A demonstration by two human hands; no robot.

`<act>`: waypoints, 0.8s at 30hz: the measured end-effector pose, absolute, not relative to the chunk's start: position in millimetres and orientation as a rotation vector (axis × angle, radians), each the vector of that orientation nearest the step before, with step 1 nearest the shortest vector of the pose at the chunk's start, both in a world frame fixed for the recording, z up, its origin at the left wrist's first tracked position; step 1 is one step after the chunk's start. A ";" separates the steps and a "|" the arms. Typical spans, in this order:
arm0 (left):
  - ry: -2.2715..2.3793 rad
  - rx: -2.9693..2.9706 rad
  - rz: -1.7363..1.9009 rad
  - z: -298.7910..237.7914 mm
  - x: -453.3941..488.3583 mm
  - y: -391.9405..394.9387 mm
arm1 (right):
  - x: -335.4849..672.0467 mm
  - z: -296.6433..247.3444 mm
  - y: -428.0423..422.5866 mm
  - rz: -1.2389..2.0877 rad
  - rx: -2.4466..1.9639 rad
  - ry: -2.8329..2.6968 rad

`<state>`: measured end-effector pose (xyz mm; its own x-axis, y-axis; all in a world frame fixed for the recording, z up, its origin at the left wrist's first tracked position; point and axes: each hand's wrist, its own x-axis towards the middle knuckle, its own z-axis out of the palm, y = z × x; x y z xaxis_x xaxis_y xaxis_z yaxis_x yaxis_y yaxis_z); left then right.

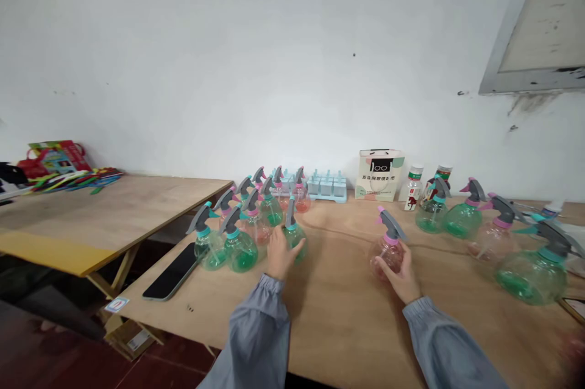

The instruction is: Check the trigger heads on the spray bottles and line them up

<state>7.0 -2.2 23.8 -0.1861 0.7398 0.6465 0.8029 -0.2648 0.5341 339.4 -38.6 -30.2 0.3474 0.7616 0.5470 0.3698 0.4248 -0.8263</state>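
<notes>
My left hand (pixel 281 253) is closed around the body of a green spray bottle (pixel 296 239) with a turquoise collar and grey trigger head. Over to the right, my right hand (pixel 401 271) grips a pink spray bottle (pixel 381 253) that has a pink collar. Both bottles are upright at the tabletop; whether their bases touch it I cannot tell. Left of my left hand stands a cluster of several pink and green spray bottles (pixel 242 252), some holding coloured liquid. Several more spray bottles, among them a large green one (pixel 530 276), stand on the right side.
A black phone (pixel 171 273) lies near the table's left edge. Against the wall are a light blue popsicle mould (pixel 326 186), a paper bag (pixel 379 177) and white-capped bottles (pixel 412 188). A second table (pixel 150 209) at left bears colourful strips (pixel 75 180).
</notes>
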 end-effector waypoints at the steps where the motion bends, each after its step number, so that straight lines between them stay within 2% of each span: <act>1: -1.862 -1.950 -1.446 23.4 5.3 5.3 | 339.1 -29.9 -38.8 0.348 -1.172 -1.253; 13: -1.928 -1.901 -1.626 36.2 8.5 94.4 | 339.9 -33.8 -37.4 0.379 -1.179 -1.241; 24: -1.838 -1.838 -1.779 44.6 15.0 101.5 | 339.9 -33.4 -42.0 0.354 -1.181 -1.320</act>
<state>15.0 101.5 44.6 -0.3190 0.6859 0.6541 0.6761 -0.3189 0.6642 339.9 -42.0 -33.4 0.2938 0.7800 0.5525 0.3990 0.4252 -0.8124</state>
